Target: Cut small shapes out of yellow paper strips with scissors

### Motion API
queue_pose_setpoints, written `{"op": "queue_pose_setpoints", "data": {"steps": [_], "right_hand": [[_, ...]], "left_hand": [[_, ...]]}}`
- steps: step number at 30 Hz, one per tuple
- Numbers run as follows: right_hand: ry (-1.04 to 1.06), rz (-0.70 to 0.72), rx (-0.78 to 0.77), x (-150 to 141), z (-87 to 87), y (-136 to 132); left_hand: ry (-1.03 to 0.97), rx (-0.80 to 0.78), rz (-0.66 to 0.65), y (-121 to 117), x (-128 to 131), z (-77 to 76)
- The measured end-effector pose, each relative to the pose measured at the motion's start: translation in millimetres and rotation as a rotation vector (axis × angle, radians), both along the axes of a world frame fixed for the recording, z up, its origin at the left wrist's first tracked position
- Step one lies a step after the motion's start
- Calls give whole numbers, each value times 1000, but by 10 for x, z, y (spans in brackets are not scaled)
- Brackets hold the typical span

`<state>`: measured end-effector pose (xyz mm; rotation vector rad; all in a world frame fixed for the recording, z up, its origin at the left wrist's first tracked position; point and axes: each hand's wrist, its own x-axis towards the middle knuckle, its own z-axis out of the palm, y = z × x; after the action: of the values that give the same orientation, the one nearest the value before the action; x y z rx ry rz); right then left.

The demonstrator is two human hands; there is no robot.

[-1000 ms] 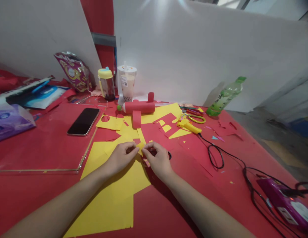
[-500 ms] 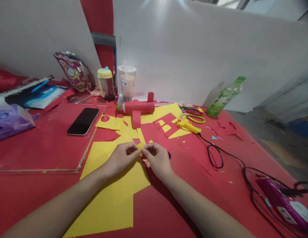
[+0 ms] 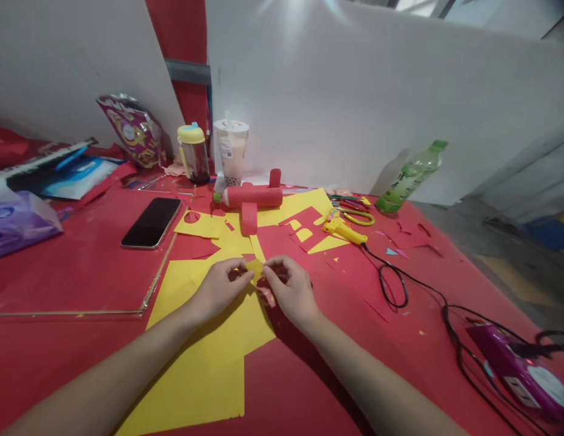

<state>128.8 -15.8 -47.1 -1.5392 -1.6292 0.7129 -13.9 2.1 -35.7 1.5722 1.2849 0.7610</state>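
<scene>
A small piece of yellow paper [image 3: 254, 266] is held up between both sets of fingertips. My left hand [image 3: 220, 286] pinches its left side between thumb and fingers. From the other side, the thumb and forefinger of my right hand [image 3: 291, 290] close on its right edge. Below them are scraps of red paper [image 3: 266, 297], partly hidden by my right hand. Large yellow sheets [image 3: 200, 363] lie under my left forearm. Beyond my hands, a red paper airplane [image 3: 254, 197] with a green nose rests on the cut paper.
A yellow hot glue gun [image 3: 341, 229] and yellow-handled scissors [image 3: 360, 218] lie to the right. The black cord [image 3: 420, 280] runs towards a purple power strip [image 3: 518, 363]. A phone [image 3: 152, 223], a milk tea cup [image 3: 231, 151], a yellow-lidded bottle [image 3: 193, 154] and a green bottle [image 3: 411, 178] stand around.
My fingertips have drawn slightly apart, so more of the yellow piece shows between them. The left hand has shifted a little to the left.
</scene>
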Motion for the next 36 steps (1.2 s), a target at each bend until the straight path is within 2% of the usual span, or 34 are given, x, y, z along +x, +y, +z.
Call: {"op": "queue_pose_setpoints", "data": {"steps": [6, 8, 10, 11, 15, 22, 25, 28, 32, 36], "right_hand": [[-414, 75, 7, 243, 185, -24], [-507, 104, -22, 296, 190, -78], [-749, 158, -75, 328, 168, -125], [-795, 178, -73, 338, 154, -140], [-810, 206, -88, 358, 132, -144], [-787, 131, -70, 433, 177, -147], [-612, 53, -22, 510, 162, -139], [-192, -62, 12, 550, 134, -120], [543, -84, -138, 471, 102, -130], [859, -77, -234, 336, 79, -191]], "left_hand": [[-13, 12, 22, 42, -25, -53], [7, 21, 34, 54, -33, -59], [23, 34, 45, 62, -37, -55], [29, 41, 50, 64, -37, -49], [59, 40, 49, 68, -27, -4], [88, 38, 8, 86, -31, 124], [102, 51, -3, 118, -31, 205], [91, 65, 0, 159, 3, 303], [-45, 50, 18, 192, 113, 403], [-151, 23, 20, 200, 254, 435]]}}
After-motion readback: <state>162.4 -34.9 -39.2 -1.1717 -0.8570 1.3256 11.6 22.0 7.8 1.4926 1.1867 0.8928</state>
